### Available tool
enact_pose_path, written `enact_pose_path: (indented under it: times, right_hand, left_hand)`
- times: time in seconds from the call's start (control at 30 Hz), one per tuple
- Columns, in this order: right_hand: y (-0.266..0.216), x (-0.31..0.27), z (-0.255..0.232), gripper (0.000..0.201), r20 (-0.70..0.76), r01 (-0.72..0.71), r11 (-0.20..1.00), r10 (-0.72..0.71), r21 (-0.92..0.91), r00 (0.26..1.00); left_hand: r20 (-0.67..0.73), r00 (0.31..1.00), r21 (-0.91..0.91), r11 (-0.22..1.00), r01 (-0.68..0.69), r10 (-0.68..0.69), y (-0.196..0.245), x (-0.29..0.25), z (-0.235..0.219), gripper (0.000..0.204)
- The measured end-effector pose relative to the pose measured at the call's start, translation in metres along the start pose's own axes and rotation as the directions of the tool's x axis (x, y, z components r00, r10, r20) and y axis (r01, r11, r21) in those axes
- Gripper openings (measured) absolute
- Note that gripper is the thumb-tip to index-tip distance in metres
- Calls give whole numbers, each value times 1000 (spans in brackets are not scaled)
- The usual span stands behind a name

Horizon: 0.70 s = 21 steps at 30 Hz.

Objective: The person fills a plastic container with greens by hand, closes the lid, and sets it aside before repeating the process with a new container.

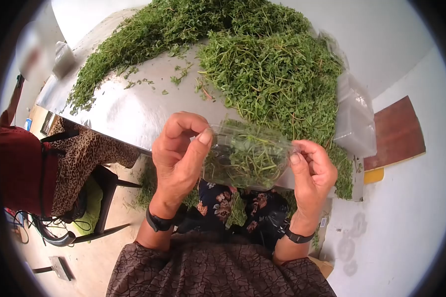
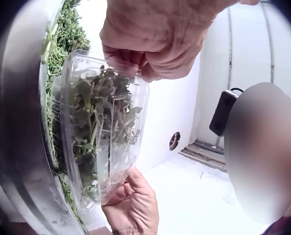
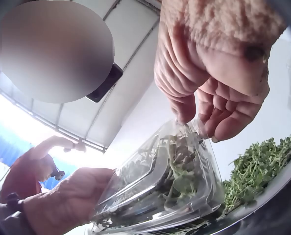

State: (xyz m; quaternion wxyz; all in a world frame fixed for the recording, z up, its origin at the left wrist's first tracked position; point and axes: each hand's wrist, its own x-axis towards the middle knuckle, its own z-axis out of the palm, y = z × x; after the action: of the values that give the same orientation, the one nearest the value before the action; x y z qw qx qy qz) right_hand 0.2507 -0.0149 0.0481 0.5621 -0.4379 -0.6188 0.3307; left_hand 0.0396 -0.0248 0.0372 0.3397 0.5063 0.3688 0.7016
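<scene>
Between my two hands a clear plastic clamshell box (image 1: 248,156) is held up over the table's near edge, with leafy green stems inside pressed against its see-through walls. My left hand (image 1: 181,148) pinches its left end, thumb toward me. At the right end, my right hand (image 1: 313,166) pinches the corner between thumb and curled fingers. In the left wrist view the box (image 2: 104,127) looks closed, its lid over the greens. The right wrist view shows the right fingers (image 3: 224,115) at the box's rim.
A large heap of green stems (image 1: 272,74) covers much of the metal table (image 1: 129,106). Stacked clear boxes (image 1: 354,119) stand at its right edge. A chair (image 1: 104,198) and another person in a red top (image 1: 22,168) are at left. Loose greens lie below the table.
</scene>
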Motion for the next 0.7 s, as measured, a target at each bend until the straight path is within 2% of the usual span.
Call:
enact_pose_path:
  times: [0.1,0.2,0.4,0.47,0.6,0.7]
  right_hand:
    - [0,-1,0,17,-15,31,999,-32,-42,999]
    - [-1,-1,-1,16,-8,67,995,-68,-74,998]
    - [-1,0,-3,14,30,192,970,-189,-150,981]
    - [1,0,-3,13,22,269,946,-269,-179,963]
    - [3,-1,-3,12,19,269,951,-269,-151,963]
    - [2,-1,-3,12,33,241,961,-239,-136,970]
  left_hand:
    - [1,1000,15,1000,-2,2,1,-1,-2,7]
    - [5,997,3,997,78,-78,3,-1,-5,8]
    - [13,991,-26,990,136,-136,7,-1,-5,15]
    - [7,988,-52,987,153,-153,8,-1,-4,16]
    - [-24,988,17,988,151,-151,9,-4,-5,18]
    - [-21,995,87,991,100,-99,7,-5,-5,21]
